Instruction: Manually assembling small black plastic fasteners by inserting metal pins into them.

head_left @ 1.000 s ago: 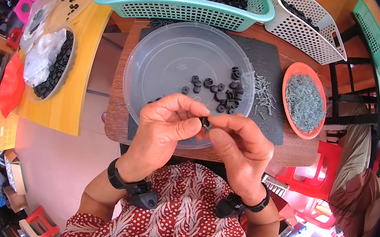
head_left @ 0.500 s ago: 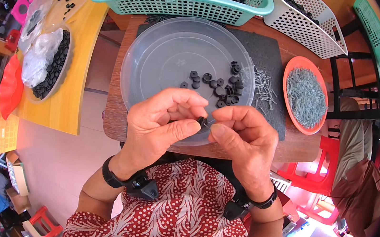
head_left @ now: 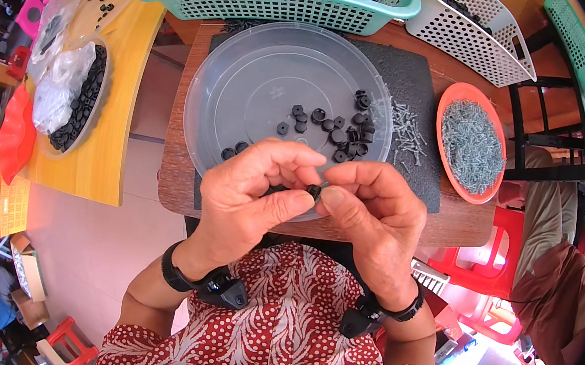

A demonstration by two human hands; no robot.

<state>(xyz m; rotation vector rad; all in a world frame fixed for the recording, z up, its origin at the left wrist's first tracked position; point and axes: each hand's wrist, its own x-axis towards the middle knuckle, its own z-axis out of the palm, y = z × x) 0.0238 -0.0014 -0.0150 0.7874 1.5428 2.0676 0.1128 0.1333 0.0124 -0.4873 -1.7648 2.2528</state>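
Observation:
My left hand (head_left: pixel 251 188) pinches a small round black plastic cap (head_left: pixel 314 191) between thumb and fingertips, over the near edge of the clear round plastic lid (head_left: pixel 249 66). Meeting it from the other side, my right hand (head_left: pixel 376 212) is closed, thumb and forefinger pressed close against the cap. A thin screw shows between the hands in the earlier picture; my fingertips now mostly cover it. Several loose black caps (head_left: pixel 339 135) lie in the lid, a couple of them (head_left: pixel 234 150) beside my left hand. To the right, loose screws (head_left: pixel 408 135) lie on a dark mat (head_left: pixel 424 166).
An orange plate (head_left: pixel 453 93) heaped with screws sits at the table's right. Behind stand a green basket (head_left: pixel 271 8) of black parts and a white basket (head_left: pixel 465 46). On the yellow table (head_left: pixel 119 123) at left is a container of black parts (head_left: pixel 79 117) under plastic bags.
The cap has turned between my left fingers, and my right fingertips have closed up to it, hiding the screw. Black caps near my left hand have come into sight.

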